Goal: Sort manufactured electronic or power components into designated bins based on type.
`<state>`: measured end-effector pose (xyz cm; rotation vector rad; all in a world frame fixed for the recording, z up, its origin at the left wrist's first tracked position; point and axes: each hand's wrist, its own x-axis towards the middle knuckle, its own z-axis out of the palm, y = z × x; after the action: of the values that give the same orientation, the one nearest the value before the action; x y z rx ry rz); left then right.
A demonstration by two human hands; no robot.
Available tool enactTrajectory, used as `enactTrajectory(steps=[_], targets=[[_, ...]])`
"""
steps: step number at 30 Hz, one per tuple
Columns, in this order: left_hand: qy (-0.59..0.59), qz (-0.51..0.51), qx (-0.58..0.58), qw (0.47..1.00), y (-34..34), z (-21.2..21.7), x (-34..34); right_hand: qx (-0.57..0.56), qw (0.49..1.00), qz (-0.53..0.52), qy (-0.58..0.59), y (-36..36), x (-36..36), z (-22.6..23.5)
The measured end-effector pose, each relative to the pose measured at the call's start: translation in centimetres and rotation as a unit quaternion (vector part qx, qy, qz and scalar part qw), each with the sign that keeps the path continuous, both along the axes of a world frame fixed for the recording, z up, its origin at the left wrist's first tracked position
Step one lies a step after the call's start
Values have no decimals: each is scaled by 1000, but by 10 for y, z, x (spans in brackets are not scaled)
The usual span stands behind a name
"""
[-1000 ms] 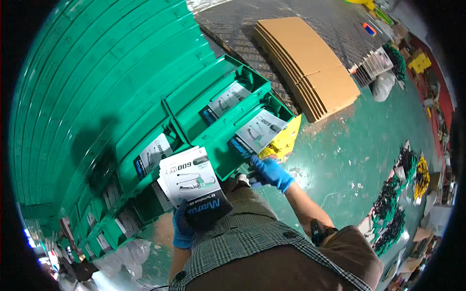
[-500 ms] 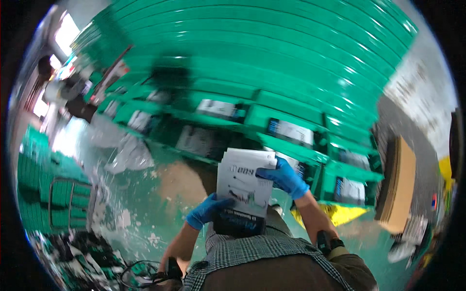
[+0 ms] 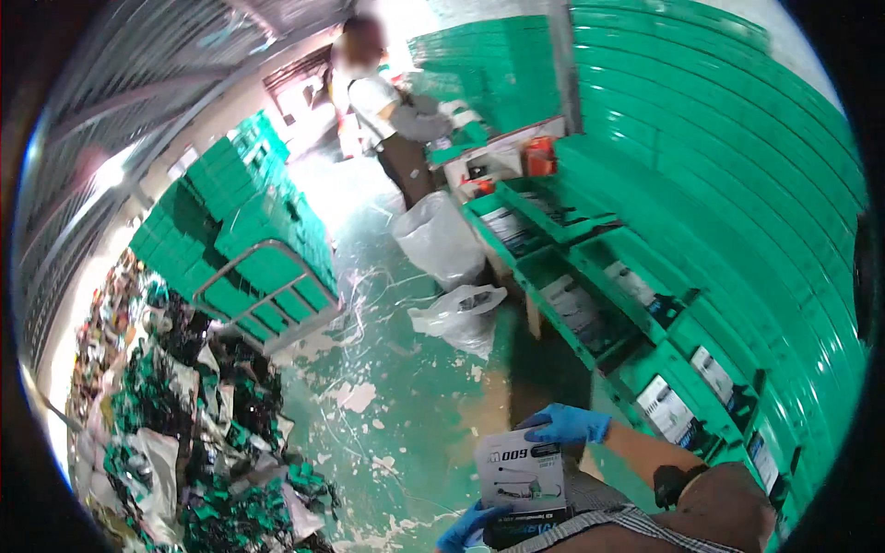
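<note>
Close to my body I hold a stack of flat printed sheets or flattened cartons, white with a black lower end and a picture of a device. My right hand, in a blue glove, grips its upper right edge with the fingers over the front. At the lower left edge my left hand, also blue-gloved, is closed on the stack with its thumb on the front. The picture's lower rim cuts off part of that hand. Similar white-and-black prints lie in the green bins beside me.
Green bins stand in rows along the right. Plastic bags lie on the worn green floor. A metal-framed cart with green crates and a scrap heap line the left. Another person stands at a far table.
My view has swung left, bringing the cart, scrap heap and other person into sight. The stack stays in both hands and now appears lower and farther right.
</note>
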<state>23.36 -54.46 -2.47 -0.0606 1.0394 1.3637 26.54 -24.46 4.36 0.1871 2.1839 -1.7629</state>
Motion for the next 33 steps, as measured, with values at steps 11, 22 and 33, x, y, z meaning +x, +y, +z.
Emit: enactTrajectory(steps=[11, 22, 33], targets=[[231, 222, -45, 946, 134, 19, -165, -253, 959, -125, -39, 118, -221, -46], [272, 343, 31, 899, 328, 58, -492, 44, 812, -563, 148, 385, -283, -26], [256, 169, 7, 952, 699, -106, -726, 390, 685, -615, 3, 439, -319, -93]])
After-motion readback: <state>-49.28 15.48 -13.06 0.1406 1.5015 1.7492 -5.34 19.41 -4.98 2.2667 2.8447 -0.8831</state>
